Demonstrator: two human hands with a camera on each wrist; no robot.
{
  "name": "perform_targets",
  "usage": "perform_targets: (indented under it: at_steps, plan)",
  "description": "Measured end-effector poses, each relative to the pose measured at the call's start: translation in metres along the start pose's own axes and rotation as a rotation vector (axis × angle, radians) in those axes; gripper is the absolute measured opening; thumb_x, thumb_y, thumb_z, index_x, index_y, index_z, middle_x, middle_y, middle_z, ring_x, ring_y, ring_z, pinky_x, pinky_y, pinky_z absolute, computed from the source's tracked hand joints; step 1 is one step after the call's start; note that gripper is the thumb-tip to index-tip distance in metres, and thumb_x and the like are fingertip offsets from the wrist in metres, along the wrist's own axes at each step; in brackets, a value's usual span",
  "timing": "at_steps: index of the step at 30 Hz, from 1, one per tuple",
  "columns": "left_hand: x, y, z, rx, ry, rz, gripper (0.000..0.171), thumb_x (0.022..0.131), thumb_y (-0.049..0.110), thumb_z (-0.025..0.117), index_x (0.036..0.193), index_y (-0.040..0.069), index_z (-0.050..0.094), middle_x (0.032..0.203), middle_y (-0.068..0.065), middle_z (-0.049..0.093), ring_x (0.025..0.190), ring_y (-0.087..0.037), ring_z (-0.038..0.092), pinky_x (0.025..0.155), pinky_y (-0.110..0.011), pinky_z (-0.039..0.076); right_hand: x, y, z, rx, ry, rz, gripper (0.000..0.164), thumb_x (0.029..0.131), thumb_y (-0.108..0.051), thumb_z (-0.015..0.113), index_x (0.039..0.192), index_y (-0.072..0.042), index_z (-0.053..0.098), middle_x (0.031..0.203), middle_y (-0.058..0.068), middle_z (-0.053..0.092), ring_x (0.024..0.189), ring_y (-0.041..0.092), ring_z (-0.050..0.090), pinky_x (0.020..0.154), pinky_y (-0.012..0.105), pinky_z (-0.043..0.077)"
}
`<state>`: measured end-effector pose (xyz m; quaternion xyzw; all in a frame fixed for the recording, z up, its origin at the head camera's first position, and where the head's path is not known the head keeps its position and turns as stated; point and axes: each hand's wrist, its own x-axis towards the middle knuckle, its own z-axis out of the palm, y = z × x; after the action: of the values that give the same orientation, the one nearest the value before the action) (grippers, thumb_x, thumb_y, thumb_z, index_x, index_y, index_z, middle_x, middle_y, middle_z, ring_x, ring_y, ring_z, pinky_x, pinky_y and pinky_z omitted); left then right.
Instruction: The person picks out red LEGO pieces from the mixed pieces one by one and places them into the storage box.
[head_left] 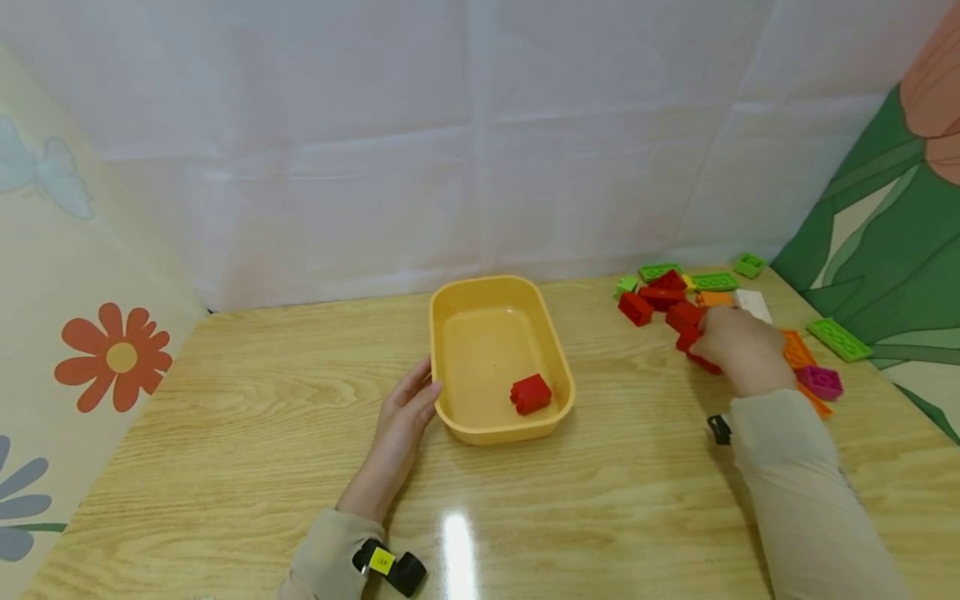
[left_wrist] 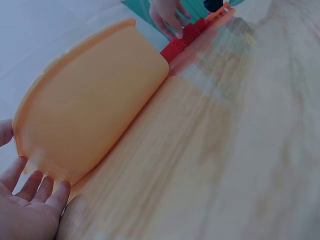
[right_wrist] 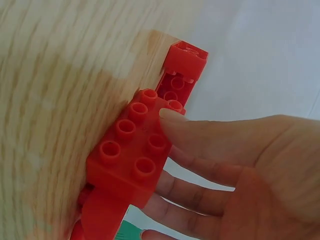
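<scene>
A yellow plastic tray (head_left: 442,325) stands on the table with one red toy brick (head_left: 531,394) inside. At its left wall my left hand (head_left: 401,417) rests, and the left wrist view shows fairly straight fingertips touching the outer wall low down. To the right, my right hand (head_left: 738,346) is among a pile of toy bricks. In the right wrist view its thumb lies on a studded red brick (right_wrist: 132,145), with fingers at the side, pinching it. More red bricks (right_wrist: 186,60) lie at both ends of that brick. Some fingertips are hidden behind it.
Around the pile lie green plates (head_left: 838,338), an orange plate (head_left: 797,350), a magenta brick (head_left: 820,382), a white piece (head_left: 753,305) and more red bricks (head_left: 636,308). A white cloth (head_left: 337,167) hangs behind the table; a painted panel (head_left: 892,225) stands at the right.
</scene>
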<state>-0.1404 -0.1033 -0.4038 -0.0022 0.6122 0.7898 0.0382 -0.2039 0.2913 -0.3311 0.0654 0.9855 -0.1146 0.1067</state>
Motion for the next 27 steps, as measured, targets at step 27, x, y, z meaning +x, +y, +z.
perform_targets:
  at_steps: [27]
  plan:
    - [-0.001,0.001,0.001,-0.007,0.006,-0.005,0.053,0.094,0.012,0.05,0.144,0.004,0.035,0.151,-0.015,0.037,0.132,-0.022,0.039,0.088,-0.009,0.049,0.0,-0.022,0.006,-0.009,0.103,-0.099,0.015,0.081,-0.012,0.053,0.083,0.001,0.059,0.082,0.022,0.062,0.067,0.032,0.051,0.056,0.048,0.041]
